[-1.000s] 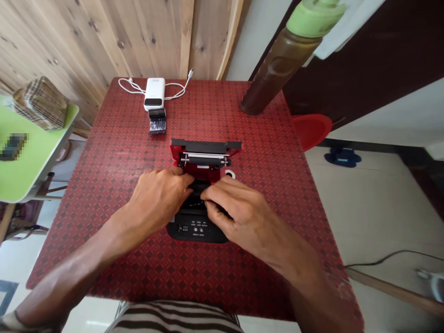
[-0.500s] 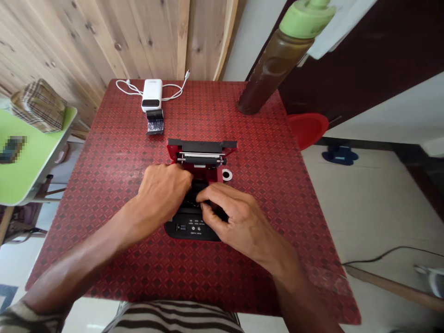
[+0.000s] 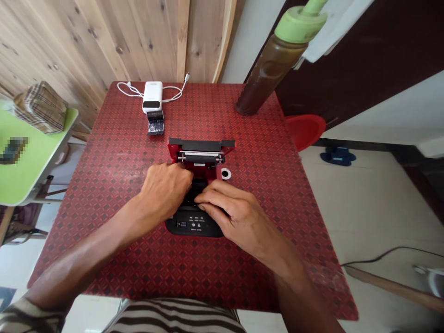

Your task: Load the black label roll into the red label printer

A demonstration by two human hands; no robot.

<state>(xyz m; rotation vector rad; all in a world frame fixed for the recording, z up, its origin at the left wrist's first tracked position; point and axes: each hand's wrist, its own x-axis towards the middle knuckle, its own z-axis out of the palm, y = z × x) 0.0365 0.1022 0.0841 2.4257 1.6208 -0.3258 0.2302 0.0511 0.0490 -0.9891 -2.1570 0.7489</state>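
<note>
Standing beyond the half-hidden device (image 3: 196, 225) is a bottle (image 3: 275, 60)

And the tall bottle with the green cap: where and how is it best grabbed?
Probably around the brown body of the tall bottle, below the green cap, with the right hand coming from the near side. It stands on its base, its long rounded body suits a wrapping grip, and the table in front of it is bare.
</note>
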